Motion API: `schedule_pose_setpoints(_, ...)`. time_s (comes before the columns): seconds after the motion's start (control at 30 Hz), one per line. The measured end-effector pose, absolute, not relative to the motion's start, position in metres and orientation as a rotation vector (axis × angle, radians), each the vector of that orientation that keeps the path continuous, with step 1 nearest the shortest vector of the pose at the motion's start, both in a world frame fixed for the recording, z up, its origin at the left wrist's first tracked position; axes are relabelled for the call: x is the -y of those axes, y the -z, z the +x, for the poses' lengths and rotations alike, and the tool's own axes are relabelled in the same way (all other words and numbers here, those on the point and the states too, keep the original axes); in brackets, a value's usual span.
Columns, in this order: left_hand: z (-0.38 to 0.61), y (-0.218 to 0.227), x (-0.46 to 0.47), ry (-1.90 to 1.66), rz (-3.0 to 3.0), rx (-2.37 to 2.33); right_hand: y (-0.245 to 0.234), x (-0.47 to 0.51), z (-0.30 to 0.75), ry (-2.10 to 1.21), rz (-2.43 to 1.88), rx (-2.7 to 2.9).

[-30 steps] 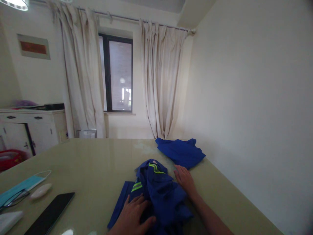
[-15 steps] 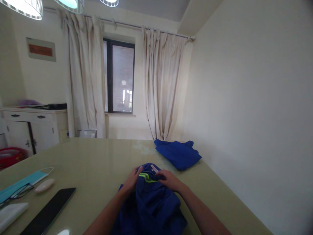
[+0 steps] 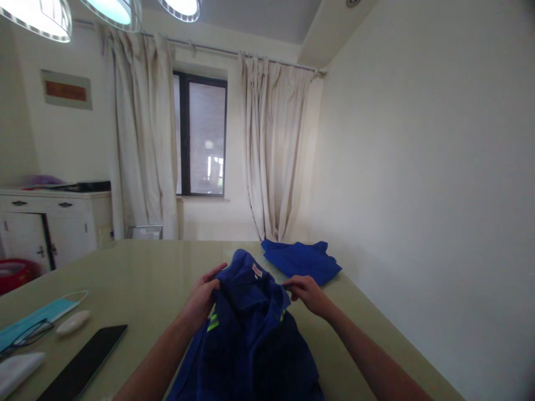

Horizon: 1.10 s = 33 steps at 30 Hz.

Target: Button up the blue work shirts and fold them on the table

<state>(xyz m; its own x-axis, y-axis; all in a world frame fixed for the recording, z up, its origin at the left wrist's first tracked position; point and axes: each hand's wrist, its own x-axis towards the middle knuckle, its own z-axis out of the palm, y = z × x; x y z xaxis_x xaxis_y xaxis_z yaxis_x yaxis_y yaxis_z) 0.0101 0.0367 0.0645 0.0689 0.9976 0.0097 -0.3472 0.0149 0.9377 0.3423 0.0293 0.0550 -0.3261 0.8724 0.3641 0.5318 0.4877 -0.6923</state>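
A person's bare hands spread the collar of a dark blue garment (image 3: pixel 251 356) over a pale, glossy table (image 3: pixel 154 273); the left hand (image 3: pixel 204 291) grips the collar's left side between thumb and fingers, while the right hand (image 3: pixel 305 292) pinches its right edge in a narrow fingertip hold; the garment lies at the near middle of the table, its collar lifted toward the far side and its body running down to the near edge of view; a small white and red label (image 3: pixel 257 270) shows inside the neck, and yellow-green stripes (image 3: pixel 213 322) mark both sides below it; beyond the right hand, a brighter blue cloth (image 3: pixel 303 262) lies flat near the far right corner; at near left, well apart from the hands, rest a black phone (image 3: pixel 86 362), a light blue mask (image 3: pixel 45 318), dark-framed glasses (image 3: pixel 31 338), a white rounded object (image 3: pixel 73 323) and a white case (image 3: pixel 20 367) cut by the left edge of view; at far left stands a white cabinet (image 3: pixel 69 223), with a red basin (image 3: pixel 19 274) in front; pale curtains (image 3: pixel 140 133) flank a dark-framed window (image 3: pixel 207 139) at the far wall.
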Motion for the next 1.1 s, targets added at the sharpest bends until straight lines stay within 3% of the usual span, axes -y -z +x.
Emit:
schedule_pose_setpoints(0.13, 0.001, -0.074, -0.032, -1.382, 1.087, -1.032, -0.072, -0.041, 0.358, -0.461, -1.196, 1.742)
schedule_pose_setpoints(0.27, -0.013, -0.067, -0.039, -1.438, 1.59, -1.396, -0.07, -0.054, 0.372, -0.343, -1.284, 1.547)
schedule_pose_setpoints(0.63, -0.032, -0.056, -0.032, -1.068, 2.188, -1.712, -0.057, -0.077, 0.356, -0.231, -1.371, 1.35)
schedule_pose_setpoints(0.87, -0.066, -0.101, -0.007, -1.126, 2.375, -2.028, -0.14, -0.04, 0.347, -0.166, -1.277, 1.693)
schedule_pose_setpoints(0.97, -0.081, -0.128, -0.003, -1.4, 2.348, -2.149, -0.19, -0.01, 0.354, -0.013, -1.252, 2.348)
schedule_pose_setpoints(1.1, -0.081, -0.169, 0.014, -1.788, 2.222, -2.168, -0.257, 0.031, 0.363, 0.216, -1.32, 2.551)
